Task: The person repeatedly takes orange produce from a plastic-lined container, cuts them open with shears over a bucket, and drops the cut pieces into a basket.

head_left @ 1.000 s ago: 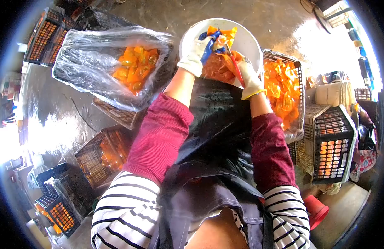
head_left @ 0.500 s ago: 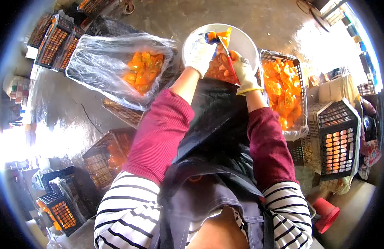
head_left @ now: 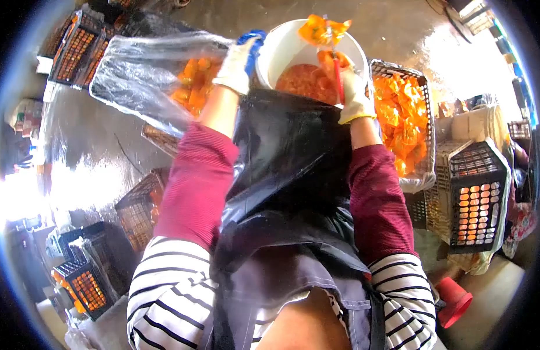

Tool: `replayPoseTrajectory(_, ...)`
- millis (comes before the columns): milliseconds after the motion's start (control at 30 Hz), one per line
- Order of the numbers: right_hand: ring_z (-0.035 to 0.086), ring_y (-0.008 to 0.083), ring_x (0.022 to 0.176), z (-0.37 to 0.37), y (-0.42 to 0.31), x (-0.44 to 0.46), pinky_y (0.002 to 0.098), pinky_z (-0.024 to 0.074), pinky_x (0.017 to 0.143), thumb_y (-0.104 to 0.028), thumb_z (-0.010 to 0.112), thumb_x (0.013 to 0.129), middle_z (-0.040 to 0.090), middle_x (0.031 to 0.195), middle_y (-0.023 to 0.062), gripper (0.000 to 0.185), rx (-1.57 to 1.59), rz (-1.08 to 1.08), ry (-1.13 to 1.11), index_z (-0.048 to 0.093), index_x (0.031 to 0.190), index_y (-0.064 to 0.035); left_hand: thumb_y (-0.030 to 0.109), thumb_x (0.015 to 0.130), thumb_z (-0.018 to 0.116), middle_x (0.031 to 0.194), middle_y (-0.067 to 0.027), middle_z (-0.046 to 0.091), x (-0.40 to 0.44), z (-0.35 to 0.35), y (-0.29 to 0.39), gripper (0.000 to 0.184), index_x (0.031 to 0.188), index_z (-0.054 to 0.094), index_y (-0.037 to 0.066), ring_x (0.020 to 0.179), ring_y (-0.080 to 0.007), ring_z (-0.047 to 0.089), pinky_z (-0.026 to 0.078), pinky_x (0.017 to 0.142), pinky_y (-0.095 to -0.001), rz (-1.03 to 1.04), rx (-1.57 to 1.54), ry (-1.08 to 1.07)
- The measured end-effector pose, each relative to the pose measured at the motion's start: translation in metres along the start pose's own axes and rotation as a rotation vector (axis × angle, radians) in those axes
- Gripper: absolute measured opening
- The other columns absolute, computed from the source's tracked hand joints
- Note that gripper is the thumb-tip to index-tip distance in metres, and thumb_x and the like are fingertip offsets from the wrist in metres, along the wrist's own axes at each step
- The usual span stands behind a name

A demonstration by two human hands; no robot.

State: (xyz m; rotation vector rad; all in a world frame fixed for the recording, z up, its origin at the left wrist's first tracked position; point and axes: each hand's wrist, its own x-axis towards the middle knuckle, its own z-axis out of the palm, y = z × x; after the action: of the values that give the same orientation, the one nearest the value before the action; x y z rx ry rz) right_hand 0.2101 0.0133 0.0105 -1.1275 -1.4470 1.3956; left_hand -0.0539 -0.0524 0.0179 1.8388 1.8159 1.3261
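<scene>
My left hand (head_left: 242,61), in a white glove with blue fingers, is between the plastic-lined crate and the bucket. Its fingers look stretched out, with nothing visible in them. In a pale glove with a yellow cuff, my right hand (head_left: 352,93) is closed around a red-handled knife (head_left: 338,81) over the bucket's right side. An orange pepper piece (head_left: 325,30) is at the blade's far end, and more orange flesh shows by my fingertips. The white bucket (head_left: 274,49) holds a reddish-orange wet mass (head_left: 308,81).
Orange pepper pieces (head_left: 197,81) lie in the crate lined with clear plastic (head_left: 136,70) on the left. A second lined crate (head_left: 430,111) on the right holds more orange pieces (head_left: 398,122). Black crates (head_left: 477,192) and a red container (head_left: 454,302) stand further right.
My left hand has moved left, away from the knife and the bucket. The orange piece now shows at the blade's far end, higher and apart from my left hand.
</scene>
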Motion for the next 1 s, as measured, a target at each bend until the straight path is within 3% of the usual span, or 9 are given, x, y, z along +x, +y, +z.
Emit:
replayPoseTrajectory(67, 0.063, 0.0155, 0.08, -0.003, 0.008, 0.008, 0.0284, 0.0513, 0.065, -0.019, 0.054, 0.091, 0.066, 0.099, 0.0075, 0.033, 0.074, -0.05, 0.151, 0.056, 0.121, -0.0052, 0.006, 0.085, 0.055, 0.11, -0.0138, 0.063, -0.017, -0.036, -0.029, 0.027, 0.112, 0.059, 0.003, 0.102, -0.0241, 0.061, 0.048, 0.09, -0.0319, -0.097, -0.081, 0.076)
replayPoseTrajectory(100, 0.062, 0.0155, 0.078, -0.004, 0.001, 0.013, 0.0297, 0.0513, 0.061, -0.025, 0.051, 0.093, 0.065, 0.104, 0.009, 0.037, 0.644, -0.086, -0.044, 0.053, 0.124, -0.0058, 0.005, 0.086, 0.054, 0.111, -0.0138, 0.063, -0.03, -0.057, -0.044, 0.027, 0.113, 0.059, 0.003, 0.102, -0.0234, 0.061, 0.048, 0.09, -0.0316, -0.122, -0.033, 0.101)
replayPoseTrajectory(167, 0.061, 0.017, 0.081, -0.021, -0.02, 0.003, 0.0291, 0.0509, 0.062, -0.044, 0.048, 0.093, 0.063, 0.11, 0.0129, 0.047, 0.529, 0.058, -0.06, 0.053, 0.118, -0.0046, 0.006, 0.089, 0.051, 0.111, -0.0127, 0.063, -0.053, -0.097, -0.059, 0.028, 0.115, 0.058, 0.003, 0.101, -0.0212, 0.062, 0.049, 0.089, -0.0309, -0.414, -0.247, 0.191)
replayPoseTrajectory(200, 0.058, 0.0227, 0.095, -0.028, -0.006, 0.014, 0.0347, 0.0492, 0.076, -0.048, 0.048, 0.091, 0.059, 0.116, 0.0147, 0.053, 0.751, 0.065, 0.013, 0.052, 0.118, -0.0025, 0.01, 0.09, 0.052, 0.11, -0.0094, 0.063, -0.069, -0.12, -0.058, 0.027, 0.115, 0.058, 0.002, 0.1, -0.0184, 0.062, 0.049, 0.088, -0.0305, -0.255, 0.287, 0.087)
replayPoseTrajectory(267, 0.047, 0.031, 0.121, -0.037, 0.004, 0.018, 0.0453, 0.0324, 0.107, -0.053, 0.048, 0.089, 0.051, 0.129, 0.0174, 0.065, 1.117, 0.105, 0.071, 0.048, 0.122, 0.0032, 0.025, 0.088, 0.059, 0.099, -0.0033, 0.064, -0.084, -0.133, -0.093, 0.028, 0.11, 0.061, 0.008, 0.088, -0.0144, 0.06, 0.048, 0.076, -0.0282, -0.61, -0.339, 0.363)
replayPoseTrajectory(367, 0.044, 0.0281, 0.123, -0.043, 0.013, 0.024, 0.0432, 0.0298, 0.108, -0.048, 0.052, 0.088, 0.049, 0.132, 0.0148, 0.063, 1.168, 0.203, -0.08, 0.047, 0.124, 0.0043, 0.034, 0.082, 0.068, 0.094, -0.0021, 0.062, -0.085, -0.128, -0.113, 0.035, 0.107, 0.06, 0.01, 0.081, -0.015, 0.056, 0.046, 0.073, -0.0299, -1.06, -0.123, 0.275)
replayPoseTrajectory(500, 0.045, 0.0247, 0.12, -0.014, -0.006, 0.029, 0.0414, 0.0285, 0.108, -0.043, 0.052, 0.089, 0.05, 0.129, 0.0134, 0.061, 1.116, 0.166, -0.1, 0.045, 0.124, 0.006, 0.048, 0.078, 0.065, 0.126, -0.0139, 0.055, -0.09, -0.077, -0.143, 0.071, 0.135, 0.043, 0.011, 0.115, -0.03, 0.053, 0.042, 0.094, -0.0392, -0.822, 0.513, -0.203)
replayPoseTrajectory(733, 0.054, 0.0252, 0.116, -0.018, -0.004, 0.034, 0.0421, 0.032, 0.11, -0.032, 0.048, 0.093, 0.054, 0.127, 0.0154, 0.05, 1.104, 0.326, -0.129, 0.047, 0.127, 0.0039, 0.038, 0.077, 0.065, 0.125, -0.0193, 0.054, -0.085, -0.047, -0.197, 0.059, 0.124, 0.054, 0.004, 0.117, -0.0319, 0.052, 0.041, 0.097, -0.0384, -0.849, 0.466, -0.525)
replayPoseTrajectory(1000, 0.056, 0.0267, 0.112, -0.01, -0.004, 0.022, 0.0425, 0.0363, 0.106, -0.036, 0.052, 0.092, 0.056, 0.123, 0.018, 0.047, 0.966, 0.291, -0.193, 0.052, 0.119, 0.0032, 0.023, 0.079, 0.069, 0.082, -0.0037, 0.066, -0.101, -0.07, -0.165, 0.027, 0.095, 0.067, 0.002, 0.067, -0.015, 0.062, 0.048, 0.063, -0.0276, -0.952, -0.64, 0.463)
